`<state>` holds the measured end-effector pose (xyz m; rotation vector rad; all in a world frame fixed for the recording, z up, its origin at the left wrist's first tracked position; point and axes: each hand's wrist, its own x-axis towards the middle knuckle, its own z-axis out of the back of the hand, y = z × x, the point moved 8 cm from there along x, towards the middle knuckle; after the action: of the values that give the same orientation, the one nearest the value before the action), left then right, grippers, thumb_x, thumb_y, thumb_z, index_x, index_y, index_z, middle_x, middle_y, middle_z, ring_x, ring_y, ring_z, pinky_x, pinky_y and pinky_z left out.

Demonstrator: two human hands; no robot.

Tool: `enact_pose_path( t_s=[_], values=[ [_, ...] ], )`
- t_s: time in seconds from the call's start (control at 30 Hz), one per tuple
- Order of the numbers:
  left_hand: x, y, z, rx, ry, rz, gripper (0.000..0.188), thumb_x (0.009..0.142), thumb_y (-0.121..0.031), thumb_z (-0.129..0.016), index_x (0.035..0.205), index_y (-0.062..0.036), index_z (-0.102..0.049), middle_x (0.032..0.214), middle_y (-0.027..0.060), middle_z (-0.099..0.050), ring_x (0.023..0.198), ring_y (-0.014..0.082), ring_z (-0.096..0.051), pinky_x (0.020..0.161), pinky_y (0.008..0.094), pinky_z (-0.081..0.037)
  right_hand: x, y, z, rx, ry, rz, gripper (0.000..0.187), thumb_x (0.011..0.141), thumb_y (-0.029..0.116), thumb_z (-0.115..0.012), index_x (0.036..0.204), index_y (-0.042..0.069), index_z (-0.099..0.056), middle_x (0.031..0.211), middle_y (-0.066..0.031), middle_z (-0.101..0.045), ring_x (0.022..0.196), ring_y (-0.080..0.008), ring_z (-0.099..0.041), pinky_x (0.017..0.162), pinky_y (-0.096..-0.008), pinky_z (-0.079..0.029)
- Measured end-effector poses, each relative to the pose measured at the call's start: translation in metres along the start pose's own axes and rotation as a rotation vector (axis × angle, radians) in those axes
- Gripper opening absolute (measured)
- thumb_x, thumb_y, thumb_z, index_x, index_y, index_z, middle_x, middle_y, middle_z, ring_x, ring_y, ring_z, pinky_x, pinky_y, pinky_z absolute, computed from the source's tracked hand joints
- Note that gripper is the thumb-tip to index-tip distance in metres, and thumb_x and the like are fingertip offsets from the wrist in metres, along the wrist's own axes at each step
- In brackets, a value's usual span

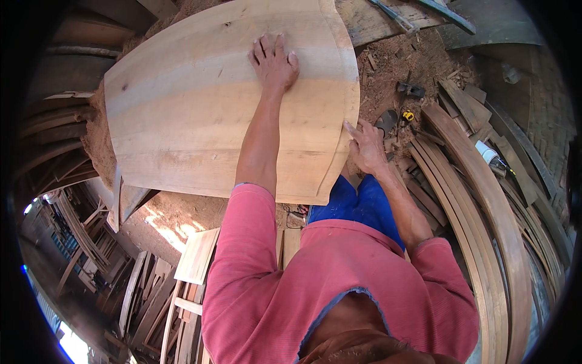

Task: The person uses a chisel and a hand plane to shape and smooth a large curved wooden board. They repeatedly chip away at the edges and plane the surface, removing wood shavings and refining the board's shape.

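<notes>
A large pale wooden panel (pixel 182 115), with darker grain lines and a curved right end, lies in front of me. My left hand (pixel 275 68) rests palm down on its upper part, fingers spread and nothing held. At the panel's right edge is my right hand (pixel 367 147), its index finger stretched out to touch the wavy rim. The other fingers of that hand are partly bent, and I see nothing in them. A line runs along the panel just inside this right edge.
Long wooden boards (pixel 479 206) are stacked at the right. A hammer (pixel 410 90) and a yellow tape measure (pixel 408 116) lie among wood shavings. More lumber (pixel 151 291) stands at the lower left. Near the far edge lies a long tool (pixel 397 18).
</notes>
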<state>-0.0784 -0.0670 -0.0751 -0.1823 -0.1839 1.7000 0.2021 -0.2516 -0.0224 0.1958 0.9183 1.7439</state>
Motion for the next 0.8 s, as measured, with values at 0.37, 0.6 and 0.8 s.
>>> enact_pose_path(
  t_s=[0.37,0.6,0.8],
  values=[
    [0.004,-0.007,0.005,-0.015,0.019,0.013,0.072,0.102,-0.044,-0.050,0.167,-0.0165,-0.039,0.176,0.0251,-0.023,0.164,0.0447,-0.011,0.132,0.0618,-0.001,0.092,-0.052,0.030,0.082,-0.172,-0.078,0.045,0.091,0.002,-0.067,0.135,0.015,-0.067,0.149,-0.0235,-0.052,0.137,-0.0467,-0.051,0.115,-0.0537,-0.043],
    [0.002,-0.002,0.004,0.008,0.018,0.012,0.073,0.101,-0.043,-0.052,0.167,-0.0165,-0.039,0.175,0.0253,-0.024,0.164,0.0456,-0.011,0.131,0.0623,-0.002,0.146,-0.025,0.056,0.002,-0.156,-0.087,0.063,0.094,0.009,-0.067,0.155,0.021,-0.057,0.157,-0.0241,-0.047,0.141,-0.0469,-0.047,0.118,-0.0533,-0.042],
    [0.004,-0.008,0.005,0.014,0.001,-0.017,0.072,0.101,-0.043,-0.053,0.166,-0.0164,-0.039,0.175,0.0256,-0.025,0.164,0.0459,-0.012,0.131,0.0626,-0.004,0.141,-0.029,0.041,0.052,-0.104,-0.038,0.058,0.094,0.013,-0.069,0.152,0.017,-0.061,0.159,-0.0238,-0.046,0.142,-0.0469,-0.045,0.118,-0.0523,-0.042]
  ],
)
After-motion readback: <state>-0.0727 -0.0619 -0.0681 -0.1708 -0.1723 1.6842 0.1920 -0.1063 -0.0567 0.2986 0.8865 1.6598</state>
